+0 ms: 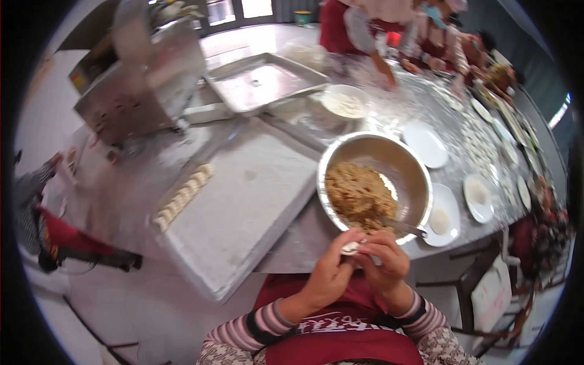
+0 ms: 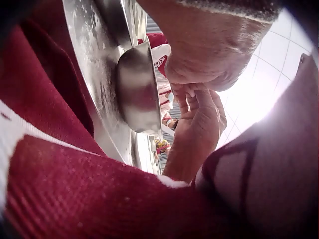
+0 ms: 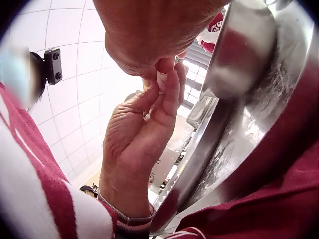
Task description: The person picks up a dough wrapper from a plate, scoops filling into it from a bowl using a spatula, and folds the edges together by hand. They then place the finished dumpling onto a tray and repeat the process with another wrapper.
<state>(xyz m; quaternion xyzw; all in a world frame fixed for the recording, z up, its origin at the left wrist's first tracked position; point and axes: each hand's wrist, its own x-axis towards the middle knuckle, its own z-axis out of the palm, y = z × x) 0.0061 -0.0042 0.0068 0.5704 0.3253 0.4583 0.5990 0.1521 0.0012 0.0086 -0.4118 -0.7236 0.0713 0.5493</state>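
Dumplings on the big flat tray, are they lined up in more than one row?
No, the dumplings form a single row along one edge of the tray.

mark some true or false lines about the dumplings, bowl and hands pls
1. The left hand and right hand pinch one piece of dough. True.
2. The metal bowl holds filling. True.
3. The row of dumplings runs along the tray's left side. True.
4. The tray sits inside the bowl. False: it lies left of it.
5. The utensil handle is in the right hand. False: it rests in the bowl.
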